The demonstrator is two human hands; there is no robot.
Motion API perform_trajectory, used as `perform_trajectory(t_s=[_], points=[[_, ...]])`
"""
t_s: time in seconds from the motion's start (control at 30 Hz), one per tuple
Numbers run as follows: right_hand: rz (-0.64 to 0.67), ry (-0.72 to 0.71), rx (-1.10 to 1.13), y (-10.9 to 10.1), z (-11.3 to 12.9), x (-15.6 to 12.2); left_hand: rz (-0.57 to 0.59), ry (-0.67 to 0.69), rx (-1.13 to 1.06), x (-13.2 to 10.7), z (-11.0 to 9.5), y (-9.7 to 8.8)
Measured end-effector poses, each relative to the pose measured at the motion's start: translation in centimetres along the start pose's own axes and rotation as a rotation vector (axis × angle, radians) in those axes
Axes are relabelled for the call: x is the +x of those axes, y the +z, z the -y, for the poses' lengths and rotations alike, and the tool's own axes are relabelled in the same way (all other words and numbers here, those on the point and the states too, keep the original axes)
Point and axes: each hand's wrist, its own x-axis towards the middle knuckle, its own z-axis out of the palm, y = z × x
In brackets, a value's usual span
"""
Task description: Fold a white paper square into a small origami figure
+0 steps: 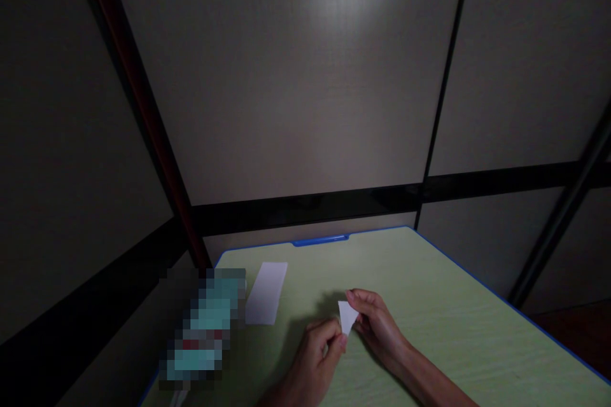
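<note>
A small white folded paper (347, 316), roughly triangular, is held up just above the green table (429, 305). My left hand (319, 350) pinches its lower tip with curled fingers. My right hand (377, 324) grips its right side, fingers bent around the edge. Both hands meet over the table's middle, close to me.
A white rectangular sheet (267, 292) lies flat on the table at the left. Beside it at the table's left edge sits a blurred-out teal object (205, 327). The table has a blue rim and a blue handle (319, 240) at its far edge, against a panelled wall.
</note>
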Motion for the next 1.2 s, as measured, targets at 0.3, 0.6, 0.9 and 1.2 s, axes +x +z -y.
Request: perform_trajectory(t_s=[0.3, 0.6, 0.9, 1.2], points=[[0.065, -0.076, -0.314, 0.2, -0.1, -0.3, -0.098, -0.129, -0.320, 1.5, 1.6, -0.2], [0.070, -0.069, -0.295, 0.0, -0.1, -0.1, -0.211, -0.258, -0.368, 1.9, 2.1, -0.6], [0.013, -0.128, -0.415, -0.3, 0.1, -0.3, -0.269, -0.233, -0.237, 2.0, 1.8, -0.4], [-0.013, -0.187, -0.477, -0.1, 0.7, -0.5, -0.347, -0.072, -0.227, 1.6, 1.4, -0.6]])
